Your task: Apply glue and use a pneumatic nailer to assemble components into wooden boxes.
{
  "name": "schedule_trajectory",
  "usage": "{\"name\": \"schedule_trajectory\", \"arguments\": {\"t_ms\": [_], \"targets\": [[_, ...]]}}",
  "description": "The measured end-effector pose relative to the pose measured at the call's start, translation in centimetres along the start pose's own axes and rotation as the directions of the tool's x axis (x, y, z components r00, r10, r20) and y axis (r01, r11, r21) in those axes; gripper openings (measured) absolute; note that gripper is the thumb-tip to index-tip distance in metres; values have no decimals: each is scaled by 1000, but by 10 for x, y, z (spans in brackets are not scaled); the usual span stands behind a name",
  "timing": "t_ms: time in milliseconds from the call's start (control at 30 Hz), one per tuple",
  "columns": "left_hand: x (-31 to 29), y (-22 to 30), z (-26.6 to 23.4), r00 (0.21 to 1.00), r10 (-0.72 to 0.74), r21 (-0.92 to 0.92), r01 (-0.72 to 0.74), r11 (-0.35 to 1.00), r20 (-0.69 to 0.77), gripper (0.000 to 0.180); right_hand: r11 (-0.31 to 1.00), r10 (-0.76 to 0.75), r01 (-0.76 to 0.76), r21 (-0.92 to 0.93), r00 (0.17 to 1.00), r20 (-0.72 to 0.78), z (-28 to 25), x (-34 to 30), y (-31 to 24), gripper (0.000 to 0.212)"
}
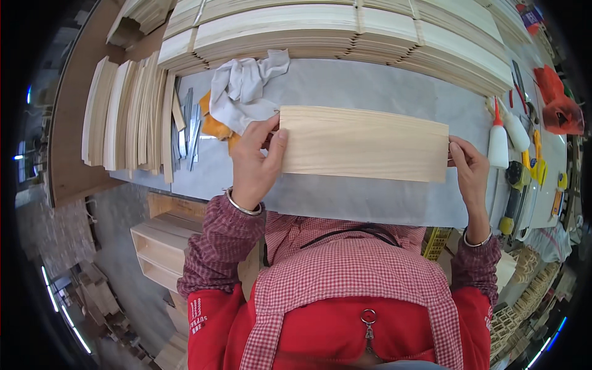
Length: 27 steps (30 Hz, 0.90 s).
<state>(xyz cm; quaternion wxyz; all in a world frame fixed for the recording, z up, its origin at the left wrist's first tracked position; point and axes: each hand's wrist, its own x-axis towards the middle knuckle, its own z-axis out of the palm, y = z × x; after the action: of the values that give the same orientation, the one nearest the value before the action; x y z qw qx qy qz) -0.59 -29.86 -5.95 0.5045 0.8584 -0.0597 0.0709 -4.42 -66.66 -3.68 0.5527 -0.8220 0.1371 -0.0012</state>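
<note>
A pale, flat wooden board [364,145] is held up over the grey table by its two short ends. My left hand [257,157] grips the left end, with the thumb on the face towards me and the fingers partly hidden behind. At the opposite end, my right hand [468,166] pinches the edge between thumb and fingers. The board lies nearly level across my view, its right end slightly lower. Just beyond my left hand lies a crumpled white cloth [243,86], with an orange cloth [214,125] partly under it.
Long stacks of boards [308,31] line the table's far side. More boards [126,117] stand at the left beside thin metal strips [192,132]. At the right are a white glue bottle [498,145] with a red tip, yellow-handled tools [538,169] and a red plastic bag [558,102].
</note>
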Motion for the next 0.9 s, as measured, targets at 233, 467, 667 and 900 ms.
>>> {"name": "schedule_trajectory", "arguments": {"t_ms": [233,467,667,900], "targets": [[2,2,5,994,104,148,-106,983,21,24,999,-12,8,-46,996,-89,6,-7,-2,21],[-1,6,3,998,66,162,-67,985,9,25,987,-58,39,-154,991,-119,11,-8,3,23],[0,9,5,998,44,200,-53,978,47,26,987,-98,81,-141,987,-124,10,-12,2,22],[-3,4,4,998,54,194,-60,979,36,26,987,-94,79,-137,989,-110,9,-10,7,21]]}}
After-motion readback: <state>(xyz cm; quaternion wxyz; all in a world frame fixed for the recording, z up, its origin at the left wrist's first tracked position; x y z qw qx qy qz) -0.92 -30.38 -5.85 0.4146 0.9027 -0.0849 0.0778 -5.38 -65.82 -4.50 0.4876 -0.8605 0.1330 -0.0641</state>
